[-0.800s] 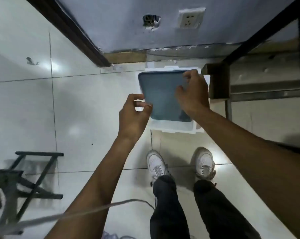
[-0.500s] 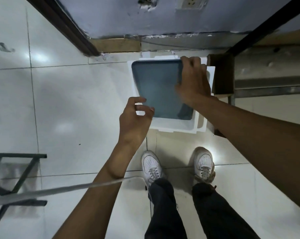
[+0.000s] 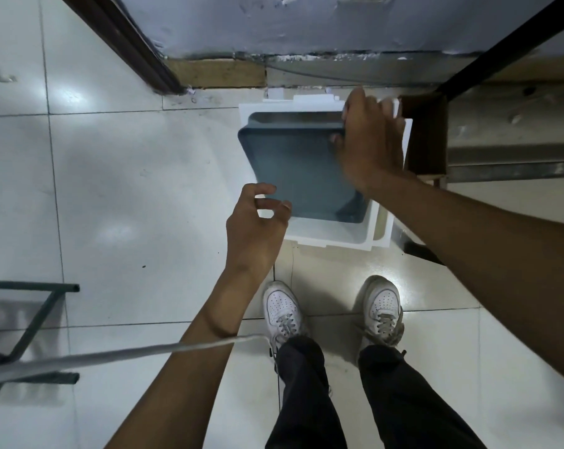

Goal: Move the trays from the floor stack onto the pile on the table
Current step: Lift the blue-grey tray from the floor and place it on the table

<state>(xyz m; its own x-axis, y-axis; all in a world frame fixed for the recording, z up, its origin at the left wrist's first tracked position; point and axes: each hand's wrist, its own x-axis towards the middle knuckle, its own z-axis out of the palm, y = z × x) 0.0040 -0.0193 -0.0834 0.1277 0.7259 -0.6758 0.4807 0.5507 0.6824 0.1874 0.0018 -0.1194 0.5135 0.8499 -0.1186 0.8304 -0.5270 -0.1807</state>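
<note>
Two bare hands over the floor stack. Right hand (image 3: 369,140) is clamped on the far right corner of the blue-grey rectangular plastic tray (image 3: 301,171), fingers curled over its rim. That tray sits tilted, left side raised, on top of the white plastic trays (image 3: 332,234) stacked on the pale glossy tiled floor (image 3: 128,189), close to the grey-blue wall (image 3: 274,24).

Left hand (image 3: 256,228) is at the tray's near left corner, fingers loosely spread and curled, thumb and forefinger apart; can't tell whether the fingertips touch the tray edge. Not gripping anything.

White stack is offset, a second white rim showing at the right side. A dark metal table leg (image 3: 501,43) and a brown wooden block (image 3: 425,137) are just right of the stack. White sneakers (image 3: 282,309) and dark trousers stand just in front of it. A white cord (image 3: 112,354) crosses under the left forearm. Dark green metal frame (image 3: 31,319) at left, well apart from the trays.
</note>
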